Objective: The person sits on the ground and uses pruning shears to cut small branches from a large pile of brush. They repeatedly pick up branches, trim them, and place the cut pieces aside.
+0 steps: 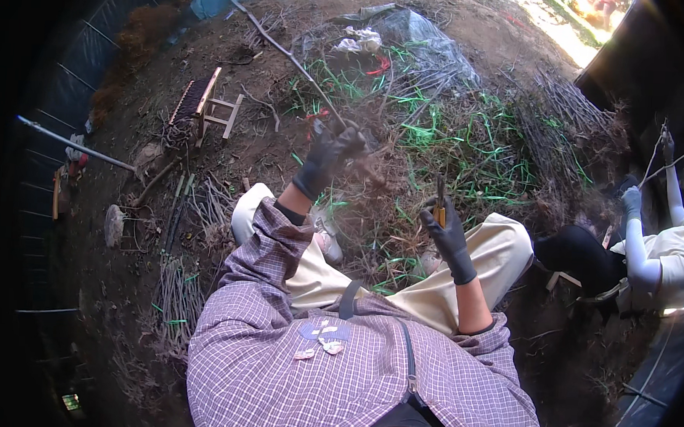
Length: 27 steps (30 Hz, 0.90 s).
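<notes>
My left hand point(326, 161), in a dark glove, is closed around the lower end of a long, thin, bare sapling point(289, 55). Its stem slants away up and to the left, and a blurred tuft of brown roots point(368, 167) hangs beside the fingers. In my right hand point(451, 238), gloved too, is a pair of pruning shears with yellow handles point(439, 215). Their dark blades point away from me, apart from the sapling; whether the blades are parted I cannot tell. Beyond both hands lies a heap of rooted saplings point(505, 144) mixed with green plastic strips point(429, 133).
A low wooden seat point(228, 117) stands at the left. Tied stick bundles point(178, 298) lie on the ground nearer me. Clear plastic sheeting point(433, 42) covers the heap's far side. A co-worker point(653, 250) sits at the right, holding a forked branch. A pale pole point(78, 146) leans in from the left.
</notes>
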Available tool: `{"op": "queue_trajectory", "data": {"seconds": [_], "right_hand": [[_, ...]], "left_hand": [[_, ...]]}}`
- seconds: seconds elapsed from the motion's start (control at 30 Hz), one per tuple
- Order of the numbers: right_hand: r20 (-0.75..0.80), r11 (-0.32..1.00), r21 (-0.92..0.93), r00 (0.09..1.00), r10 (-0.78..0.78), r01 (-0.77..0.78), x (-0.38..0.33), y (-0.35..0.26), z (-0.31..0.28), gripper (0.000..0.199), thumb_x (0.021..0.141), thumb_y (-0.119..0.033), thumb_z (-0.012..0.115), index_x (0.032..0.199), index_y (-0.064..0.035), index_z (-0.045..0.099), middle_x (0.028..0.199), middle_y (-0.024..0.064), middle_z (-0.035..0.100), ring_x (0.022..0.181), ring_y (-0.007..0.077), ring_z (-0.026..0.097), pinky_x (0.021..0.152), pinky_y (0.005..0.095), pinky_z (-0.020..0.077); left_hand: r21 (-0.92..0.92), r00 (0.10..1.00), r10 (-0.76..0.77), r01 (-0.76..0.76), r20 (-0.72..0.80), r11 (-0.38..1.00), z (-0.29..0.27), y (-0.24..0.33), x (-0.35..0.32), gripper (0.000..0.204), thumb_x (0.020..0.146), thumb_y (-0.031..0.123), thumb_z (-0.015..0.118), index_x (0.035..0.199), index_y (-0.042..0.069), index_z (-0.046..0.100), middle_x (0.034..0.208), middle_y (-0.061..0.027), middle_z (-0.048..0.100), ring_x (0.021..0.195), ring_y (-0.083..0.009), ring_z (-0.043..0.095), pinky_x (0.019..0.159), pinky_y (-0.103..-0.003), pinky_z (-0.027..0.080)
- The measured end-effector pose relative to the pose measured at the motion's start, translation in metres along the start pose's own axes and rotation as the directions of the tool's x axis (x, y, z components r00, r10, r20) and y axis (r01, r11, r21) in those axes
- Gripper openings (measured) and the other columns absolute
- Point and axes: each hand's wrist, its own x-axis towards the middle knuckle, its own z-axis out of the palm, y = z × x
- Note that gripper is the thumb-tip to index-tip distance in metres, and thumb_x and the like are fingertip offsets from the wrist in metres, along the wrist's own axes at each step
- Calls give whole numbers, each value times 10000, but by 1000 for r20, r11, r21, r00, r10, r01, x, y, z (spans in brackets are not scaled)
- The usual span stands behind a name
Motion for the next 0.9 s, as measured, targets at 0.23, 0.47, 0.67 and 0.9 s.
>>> {"op": "queue_trajectory", "data": {"seconds": [0.23, 0.47, 0.67, 0.9], "right_hand": [[-80, 874, -470, 980, -181, 124, -4, -44, 7, 597, 797, -456, 773, 1200, -77, 549, 1001, 163, 667, 896, 320, 672, 785, 395, 522], [37, 743, -573, 917, -398, 345, 10, -40, 25, 568, 795, -381, 766, 1237, -94, 554, 1054, 179, 657, 957, 364, 640, 818, 451, 507], [103, 627, -655, 872, -479, 422, 9, -43, 26, 512, 782, -296, 763, 1219, -113, 567, 980, 170, 622, 875, 368, 611, 753, 461, 498], [44, 672, -679, 931, -363, 294, 5, -2, 20, 351, 801, -265, 723, 1101, -141, 590, 812, 139, 648, 699, 365, 641, 603, 442, 493]], "left_hand": [[87, 975, 159, -146, -157, 985, 17, 14, -13, 109, 924, 170, 687, 894, 78, 639, 735, 27, 622, 635, -57, 576, 617, -224, 483], [104, 979, 73, -54, -189, 993, 32, 14, -20, 116, 921, 146, 677, 884, 52, 619, 711, 25, 596, 581, -65, 551, 543, -250, 485], [295, 980, -102, 150, -170, 944, 25, -6, -19, 172, 908, 123, 684, 1001, -5, 618, 816, -30, 634, 682, -118, 647, 592, -280, 584], [235, 972, -203, 227, -123, 945, 32, -28, -16, 275, 871, 201, 743, 996, -11, 620, 833, -47, 657, 659, -107, 629, 593, -271, 571]]}}
